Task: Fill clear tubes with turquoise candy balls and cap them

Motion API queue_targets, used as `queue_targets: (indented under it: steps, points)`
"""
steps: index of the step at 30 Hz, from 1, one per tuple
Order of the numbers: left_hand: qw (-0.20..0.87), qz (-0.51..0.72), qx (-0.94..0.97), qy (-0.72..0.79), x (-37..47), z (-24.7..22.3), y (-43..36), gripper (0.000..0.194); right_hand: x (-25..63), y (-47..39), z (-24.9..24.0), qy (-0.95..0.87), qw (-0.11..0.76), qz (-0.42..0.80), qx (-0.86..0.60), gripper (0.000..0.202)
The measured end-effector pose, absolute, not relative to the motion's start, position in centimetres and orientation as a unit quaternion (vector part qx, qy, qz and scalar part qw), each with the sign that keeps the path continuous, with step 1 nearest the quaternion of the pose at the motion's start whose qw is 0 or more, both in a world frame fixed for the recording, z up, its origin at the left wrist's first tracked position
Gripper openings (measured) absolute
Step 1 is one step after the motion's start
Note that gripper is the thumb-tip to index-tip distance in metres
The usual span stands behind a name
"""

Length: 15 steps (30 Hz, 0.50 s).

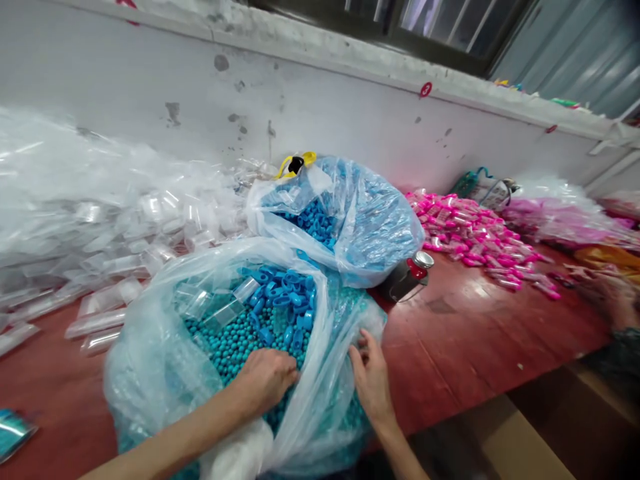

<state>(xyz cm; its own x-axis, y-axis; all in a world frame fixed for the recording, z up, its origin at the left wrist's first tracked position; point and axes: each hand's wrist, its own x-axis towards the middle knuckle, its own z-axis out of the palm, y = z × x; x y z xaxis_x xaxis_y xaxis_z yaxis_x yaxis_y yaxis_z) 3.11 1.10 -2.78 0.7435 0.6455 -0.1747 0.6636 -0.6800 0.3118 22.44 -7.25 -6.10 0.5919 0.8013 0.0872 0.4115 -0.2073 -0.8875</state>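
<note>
My left hand (270,380) is closed inside the mouth of a large clear plastic bag (145,333). It sits over round teal beads (235,347), beside the bag's near rim; its fingertips are hidden. My right hand (371,379) lies against the outside of the bag's right side, thumb and fingers apart and slightly curled. On top of the beads are loose blue plastic caps (287,297) and several clear plastic tubes (225,313).
Behind stands a second bag (380,220) of blue pieces, with a dark jar (405,277) beside it. Clear plastic containers (110,253) heap up at left. Pink filled tubes (475,233) lie at right on the red table (465,347). Another person's hand (615,293) is at far right.
</note>
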Motion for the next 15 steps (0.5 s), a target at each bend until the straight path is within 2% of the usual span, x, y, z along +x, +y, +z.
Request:
queue_targets:
  steps: [4, 7, 12, 15]
  points:
    - [0.199, 0.044, 0.968, 0.147, 4.3, -2.5, 1.8, 0.020, 22.7, -4.2, -4.7, -0.295, 0.625, 0.365, -0.624, 0.024]
    - [0.176, 0.063, 0.981, 0.050, 5.1, -2.8, 2.4, 0.008, 24.0, -4.3, -3.7, -0.178, 0.707, 0.404, -0.552, 0.027]
    - [0.158, 0.065, 0.983, -0.072, 7.3, -3.5, 2.3, 0.025, 25.1, -5.5, -2.9, -0.126, 0.718, 0.437, -0.527, 0.030]
    - [0.272, 0.094, 0.956, -0.063, 8.7, -3.9, 1.6, 0.024, 24.9, -5.4, -3.3, -0.132, 0.710, 0.438, -0.536, 0.029]
